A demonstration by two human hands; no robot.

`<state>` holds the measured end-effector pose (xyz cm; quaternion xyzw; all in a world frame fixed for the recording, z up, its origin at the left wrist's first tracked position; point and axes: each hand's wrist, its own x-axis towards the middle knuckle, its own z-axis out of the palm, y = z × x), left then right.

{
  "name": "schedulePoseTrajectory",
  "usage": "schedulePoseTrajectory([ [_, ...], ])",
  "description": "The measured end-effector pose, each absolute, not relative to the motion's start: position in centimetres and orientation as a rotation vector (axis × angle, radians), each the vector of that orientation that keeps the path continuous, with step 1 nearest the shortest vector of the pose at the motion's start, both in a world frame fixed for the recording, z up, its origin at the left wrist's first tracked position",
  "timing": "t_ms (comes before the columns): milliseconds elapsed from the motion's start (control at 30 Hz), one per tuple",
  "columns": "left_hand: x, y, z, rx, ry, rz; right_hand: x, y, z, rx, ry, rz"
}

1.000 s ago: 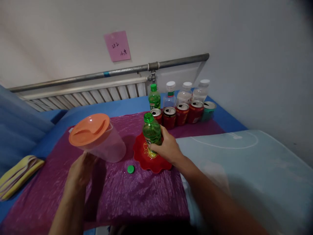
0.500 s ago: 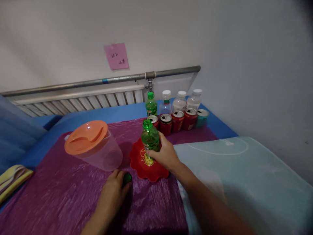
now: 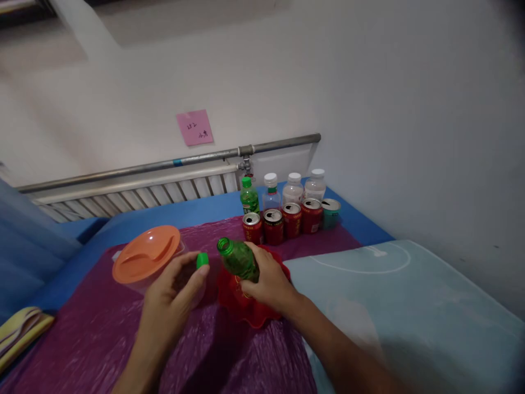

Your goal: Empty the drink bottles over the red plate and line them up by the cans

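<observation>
My right hand (image 3: 268, 279) is wrapped round a green plastic bottle (image 3: 240, 259), uncapped and tilted with its mouth to the left. Under the bottle lies a red scalloped plate (image 3: 250, 314) with a yellow print, partly covered by the hand. Between thumb and fingers, my left hand (image 3: 172, 293) pinches a green bottle cap (image 3: 202, 260), held a short way left of the bottle's mouth. Behind the left hand stands a clear pitcher with an orange lid (image 3: 147, 251), its body largely hidden.
Red cans (image 3: 273, 227) and a teal can (image 3: 330, 213) stand in a row at the back. Behind them are a capped green bottle (image 3: 249, 198) and clear bottles with white caps (image 3: 293, 189). A purple plastic sheet (image 3: 90, 328), a pale blue cloth (image 3: 369, 295) and a yellow folded cloth (image 3: 27, 331) lie around.
The green bottle has gone from upright to tilted leftward in my right hand. My left hand has risen from the purple sheet with the cap. The camera view has tipped upward.
</observation>
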<state>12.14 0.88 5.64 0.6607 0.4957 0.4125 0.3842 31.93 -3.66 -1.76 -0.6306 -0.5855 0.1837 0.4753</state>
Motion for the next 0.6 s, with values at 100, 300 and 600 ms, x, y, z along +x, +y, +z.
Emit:
schedulePoseTrajectory([
  [100, 14.0, 1.1, 7.3, 1.672, 1.177, 1.034, 32.0, -3.8, -2.0, -1.514, -1.513, 0.375],
  [300, 14.2, 1.9, 8.4, 1.848, 1.191, 0.785, 32.4, -3.5, -3.0, -1.467, -1.626, 0.238],
  [600, 15.3, 1.4, 10.7, 2.202, 1.310, 0.591, 32.4, -3.8, -2.1, -1.482, -1.576, 0.267],
])
